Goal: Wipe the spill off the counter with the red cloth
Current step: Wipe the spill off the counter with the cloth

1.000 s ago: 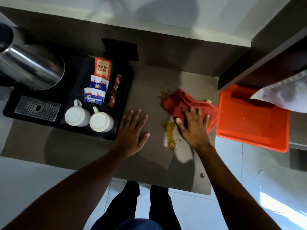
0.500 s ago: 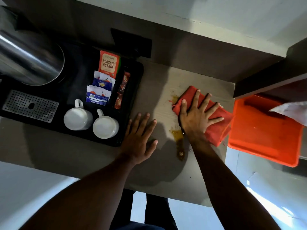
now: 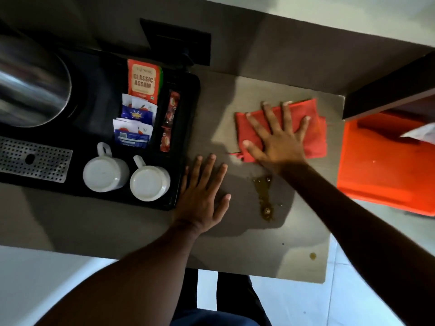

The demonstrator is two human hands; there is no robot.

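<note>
The red cloth (image 3: 313,135) lies flat on the grey counter (image 3: 235,250), toward its far right. My right hand (image 3: 275,135) presses on the cloth with its fingers spread wide. A brownish spill (image 3: 264,196) streaks the counter just nearer to me than the cloth, below my right wrist. One small brown drop (image 3: 312,256) sits close to the counter's near right corner. My left hand (image 3: 203,194) rests flat on the counter with fingers apart, left of the spill, beside the black tray.
A black tray (image 3: 188,95) on the left holds two upturned white cups (image 3: 106,171), tea sachets (image 3: 142,78) and a steel kettle (image 3: 30,88). An orange bin (image 3: 376,175) stands past the counter's right edge. A dark shelf edge (image 3: 386,90) overhangs at the right.
My right hand has slid the cloth away from me across the counter, flattening it; the stain at the far end is covered or gone. My left hand stays planted.
</note>
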